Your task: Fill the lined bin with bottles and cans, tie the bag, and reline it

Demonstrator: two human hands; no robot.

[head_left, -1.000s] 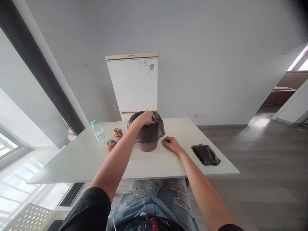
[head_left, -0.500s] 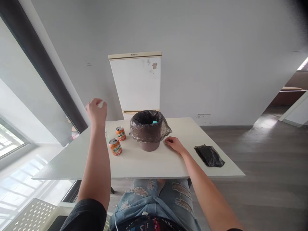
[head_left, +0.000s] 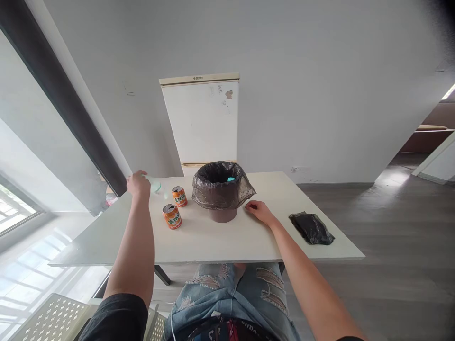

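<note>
At the table's far left, my left hand [head_left: 138, 183] is closed around one end of a clear, greenish plastic bottle [head_left: 155, 186]; the hand partly hides it. My right hand [head_left: 261, 211] rests on the table with curled fingers and nothing visible in them. Just left of it stands a brown bin [head_left: 223, 216], lined with a black plastic bag [head_left: 215, 194] folded over the rim. Something turquoise [head_left: 231, 179] shows inside. Two opened orange drink cans, a nearer can [head_left: 172, 218] and a farther can [head_left: 179, 197], stand upright between my left forearm and the bin.
A folded black plastic bag [head_left: 312, 228] lies on the right of the white table [head_left: 213, 246]. Behind the table stands a white fridge [head_left: 206, 123] against the grey wall. A pale perforated chair [head_left: 53, 317] is at the lower left.
My left hand has come down from above the table to the bottle at the far left. My right hand stays beside the bin. The cans and bin have not moved on the table.
</note>
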